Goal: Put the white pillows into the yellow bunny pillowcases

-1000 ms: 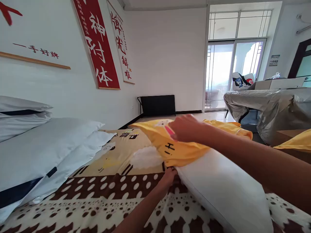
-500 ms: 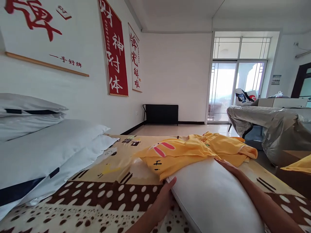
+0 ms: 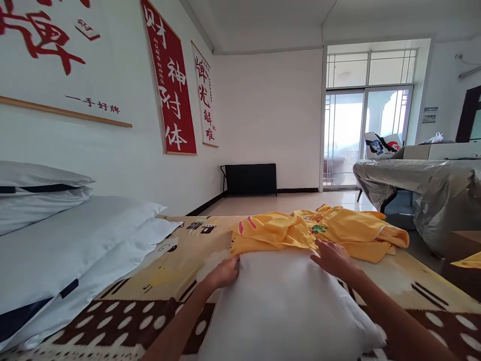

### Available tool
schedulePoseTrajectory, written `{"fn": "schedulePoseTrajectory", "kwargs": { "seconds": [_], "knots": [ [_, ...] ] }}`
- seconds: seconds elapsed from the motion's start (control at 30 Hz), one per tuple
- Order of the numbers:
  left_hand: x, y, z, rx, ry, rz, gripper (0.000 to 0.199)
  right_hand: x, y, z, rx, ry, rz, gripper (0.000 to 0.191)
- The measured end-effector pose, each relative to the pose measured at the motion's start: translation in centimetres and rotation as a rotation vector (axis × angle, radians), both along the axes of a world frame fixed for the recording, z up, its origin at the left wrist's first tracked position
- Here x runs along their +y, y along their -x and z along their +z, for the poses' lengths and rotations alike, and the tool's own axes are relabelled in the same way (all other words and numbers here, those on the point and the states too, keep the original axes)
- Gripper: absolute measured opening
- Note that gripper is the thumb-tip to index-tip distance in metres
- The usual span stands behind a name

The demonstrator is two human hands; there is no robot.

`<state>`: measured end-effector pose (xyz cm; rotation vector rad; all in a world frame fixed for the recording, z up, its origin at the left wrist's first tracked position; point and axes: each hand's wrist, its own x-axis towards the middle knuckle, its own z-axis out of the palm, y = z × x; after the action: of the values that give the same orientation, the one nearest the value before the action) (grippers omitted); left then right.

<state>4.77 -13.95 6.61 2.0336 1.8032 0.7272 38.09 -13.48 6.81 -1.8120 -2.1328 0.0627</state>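
Note:
A plain white pillow (image 3: 289, 306) lies in front of me, its far edge touching bunched yellow printed fabric (image 3: 278, 231). My left hand (image 3: 225, 272) is closed on the pillow's far left corner, the fingertips partly hidden. At the far right corner, my right hand (image 3: 332, 256) pinches the pillow close to the yellow cloth. More yellow cloth (image 3: 358, 228) with a green print is heaped beyond my right hand. Beneath everything is a patterned blanket (image 3: 176, 281) in cream and brown.
White pillows (image 3: 86, 235) with dark bands are piled on the left by the wall. A plastic-covered table (image 3: 398, 173) stands at the right. Below it sits a cardboard box (image 3: 462, 240) with yellow cloth (image 3: 469, 261). A black folded panel (image 3: 250, 179) leans against the far wall.
The pillow has turned straighter and shifted left, lying flatter before me. Both hands have moved to its far corners. The near yellow fabric has bunched up farther away.

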Motion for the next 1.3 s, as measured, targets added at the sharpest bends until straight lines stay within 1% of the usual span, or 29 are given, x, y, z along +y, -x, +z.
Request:
{"fn": "schedulePoseTrajectory", "kwargs": {
  "seconds": [0.07, 0.13, 0.2, 0.23, 0.3, 0.37, 0.4, 0.47, 0.53, 0.63, 0.7, 0.73, 0.8, 0.83, 0.87, 0.93, 1.0, 1.03, 1.1, 1.17, 1.2, 1.23, 1.27, 1.3],
  "knots": [
    [-0.4, -0.9, 0.6, 0.082, -0.005, -0.027, 0.039, 0.4, 2.0, 0.8, 0.021, -0.081, 0.061, 0.042],
    [-0.6, -2.5, 1.7, 0.121, -0.055, -0.066, 0.049, 0.9, 4.3, 0.9, 0.061, -0.154, 0.172, 0.046],
    [-0.5, -4.7, 2.5, 0.163, -0.152, -0.143, 0.06, 1.4, 6.7, -0.3, 0.115, -0.203, 0.29, 0.039],
    [-0.4, -5.7, 2.4, 0.19, -0.192, -0.196, 0.064, 1.6, 7.7, -1.3, 0.149, -0.223, 0.332, 0.034],
    [0.2, -7.5, 1.5, 0.224, -0.224, -0.299, 0.068, 2.0, 8.9, -3.4, 0.244, -0.282, 0.366, 0.027],
    [0.8, -8.6, -0.4, 0.187, -0.217, -0.346, 0.06, 2.3, 9.1, -5.1, 0.339, -0.328, 0.36, 0.027],
    [1.2, -8.9, -1.3, 0.144, -0.224, -0.34, 0.052, 2.3, 8.9, -5.6, 0.375, -0.334, 0.361, 0.026],
    [1.7, -8.9, -2.8, 0.061, -0.268, -0.302, 0.033, 2.3, 8.5, -5.8, 0.421, -0.327, 0.373, 0.026],
    [1.9, -8.6, -3.5, 0.023, -0.303, -0.28, 0.026, 2.3, 8.3, -5.6, 0.433, -0.338, 0.379, 0.027],
    [1.8, -8.3, -3.5, 0.018, -0.343, -0.285, 0.025, 2.4, 8.3, -5.4, 0.405, -0.381, 0.319, 0.034],
    [1.6, -8.2, -3.4, -0.05, -0.408, -0.26, 0.023, 2.7, 8.1, -5.6, 0.373, -0.387, 0.25, 0.034],
    [1.4, -8.0, -3.4, -0.128, -0.451, -0.222, 0.023, 2.9, 7.9, -5.7, 0.359, -0.383, 0.211, 0.033],
    [0.8, -7.3, -3.3, -0.328, -0.544, -0.1, 0.024, 3.1, 7.1, -5.5, 0.337, -0.38, 0.148, 0.032],
    [0.5, -6.7, -3.2, -0.415, -0.592, -0.032, 0.024, 2.9, 6.6, -5.2, 0.331, -0.388, 0.146, 0.032],
    [0.1, -6.0, -2.9, -0.471, -0.632, 0.023, 0.025, 2.5, 6.2, -4.7, 0.33, -0.403, 0.176, 0.033],
    [-0.8, -4.3, -2.0, -0.482, -0.667, 0.075, 0.026, 0.8, 5.9, -3.4, 0.342, -0.439, 0.333, 0.031],
    [-1.9, -2.8, -0.6, -0.41, -0.624, 0.067, 0.03, -1.5, 6.4, -2.1, 0.369, -0.478, 0.541, 0.023],
    [-2.6, -2.2, 0.1, -0.36, -0.586, 0.045, 0.032, -2.8, 7.1, -1.7, 0.377, -0.515, 0.634, 0.019],
    [-3.9, -2.0, 1.6, -0.244, -0.508, -0.041, 0.034, -4.7, 9.0, -1.8, 0.326, -0.645, 0.804, 0.017],
    [-5.3, -2.8, 2.6, -0.129, -0.389, -0.191, 0.03, -5.7, 11.2, -2.7, 0.227, -0.788, 0.955, 0.022],
    [-5.8, -3.5, 3.0, -0.078, -0.303, -0.274, 0.027, -5.9, 12.0, -3.1, 0.192, -0.807, 1.011, 0.025],
    [-6.2, -4.2, 3.2, -0.03, -0.204, -0.352, 0.023, -6.1, 12.4, -3.3, 0.183, -0.778, 1.058, 0.026],
    [-6.5, -4.8, 3.3, 0.011, -0.11, -0.414, 0.021, -6.2, 12.4, -3.3, 0.2, -0.693, 1.096, 0.027],
    [-6.6, -5.4, 3.2, 0.038, -0.036, -0.453, 0.019, -6.3, 12.0, -3.0, 0.231, -0.561, 1.126, 0.025]
  ]
}}
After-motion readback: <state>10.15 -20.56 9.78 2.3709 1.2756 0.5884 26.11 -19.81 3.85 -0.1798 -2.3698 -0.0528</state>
